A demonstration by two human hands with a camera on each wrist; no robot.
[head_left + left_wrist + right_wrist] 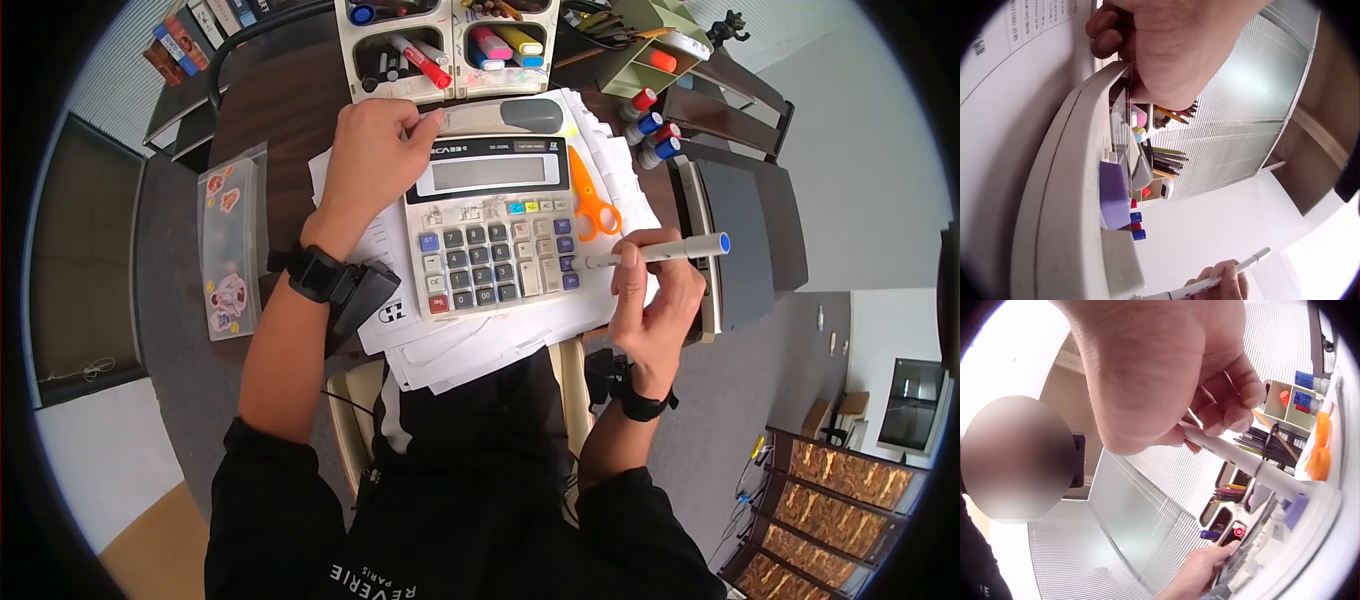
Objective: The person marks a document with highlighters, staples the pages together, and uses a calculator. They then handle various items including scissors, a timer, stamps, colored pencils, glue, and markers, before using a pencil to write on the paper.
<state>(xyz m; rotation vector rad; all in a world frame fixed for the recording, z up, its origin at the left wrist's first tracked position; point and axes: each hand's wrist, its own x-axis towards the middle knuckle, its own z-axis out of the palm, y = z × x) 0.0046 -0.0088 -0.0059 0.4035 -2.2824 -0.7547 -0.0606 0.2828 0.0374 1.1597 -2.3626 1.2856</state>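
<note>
A large white desk calculator (495, 230) with dark, white and purple keys lies on a stack of papers (470, 355). My left hand (378, 150) grips its upper left corner, fingers curled at the edge; the left wrist view shows the hand (1179, 50) from the palm side. Between thumb and fingers, my right hand (655, 305) pinches a white marker (665, 248) with a blue end pointing outward. The marker's other end reaches the purple keys at the calculator's right side. Orange-handled scissors (596, 212) lie beside the calculator.
Behind the calculator stands a white organizer (450, 95) with markers and highlighters. An off-white object with a dark grey patch (532, 115) lies before it. To the right are several small red- and blue-capped bottles (660, 152); a stickered clear folder (232, 250) lies left.
</note>
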